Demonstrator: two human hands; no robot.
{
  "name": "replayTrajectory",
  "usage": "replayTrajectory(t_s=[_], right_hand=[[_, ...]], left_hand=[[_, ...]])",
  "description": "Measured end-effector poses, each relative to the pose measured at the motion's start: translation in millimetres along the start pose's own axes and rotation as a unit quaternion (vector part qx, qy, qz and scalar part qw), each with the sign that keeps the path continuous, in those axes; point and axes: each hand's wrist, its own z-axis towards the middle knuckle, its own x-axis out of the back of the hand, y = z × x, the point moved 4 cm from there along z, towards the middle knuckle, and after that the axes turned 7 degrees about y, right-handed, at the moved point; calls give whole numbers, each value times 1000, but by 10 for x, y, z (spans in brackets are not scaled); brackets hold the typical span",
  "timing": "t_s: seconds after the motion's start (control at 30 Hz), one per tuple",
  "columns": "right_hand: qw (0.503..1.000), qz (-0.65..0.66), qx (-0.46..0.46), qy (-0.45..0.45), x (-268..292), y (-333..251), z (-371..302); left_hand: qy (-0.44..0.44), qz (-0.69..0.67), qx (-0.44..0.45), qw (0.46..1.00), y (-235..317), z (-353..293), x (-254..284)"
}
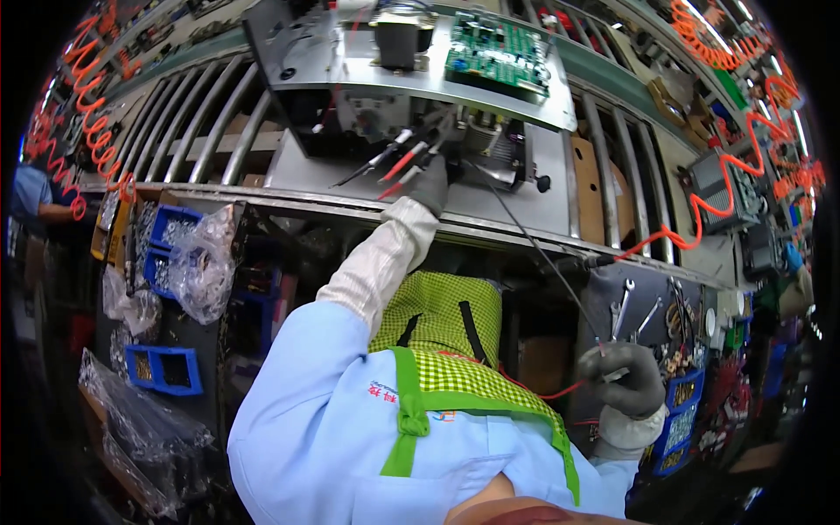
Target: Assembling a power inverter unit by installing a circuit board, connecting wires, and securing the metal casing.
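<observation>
A metal equipment chassis (411,79) stands in front of me, with a green circuit board (499,54) and a dark transformer (401,44) on its upper plate. My left hand (429,185), in a grey glove, reaches in under that plate beside several black and red sleeved wires (404,159). Its fingers are mostly hidden there. From the chassis a thin black cable (547,254) stretches down to my right hand (623,378). That gloved hand, out to the right, has its fingers curled closed around the cable's end. A red wire (560,394) trails beside it.
The chassis rests on a roller conveyor (241,131). Blue bins (166,367) of hardware and clear plastic bags (199,271) lie at left. Wrenches (623,308) and more blue bins (678,429) sit at right. Orange coiled hoses (726,188) hang at both sides. Another person (35,197) is at far left.
</observation>
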Motion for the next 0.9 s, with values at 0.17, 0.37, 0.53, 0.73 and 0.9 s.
replayTrajectory(t_s=[0.17, 0.37, 0.53, 0.73, 0.9], right_hand=[[968, -123, 16, -218, -567, -68, 842], [962, -200, 140, -122, -609, 220, 1370], [959, -248, 124, 55, -250, 543, 1771], [871, -454, 149, 113, -454, 464, 2145], [846, -496, 167, 100, -409, 550, 2195]], left_hand=[[40, -373, 257, 891, -236, 282, -444], [-117, -446, 340, 820, 281, 144, -156], [-101, -269, 28, 957, 1497, -258, 1494], [-167, -168, -196, 952, 2005, -160, 2107], [-165, -161, -271, 934, 1979, 41, 1900]])
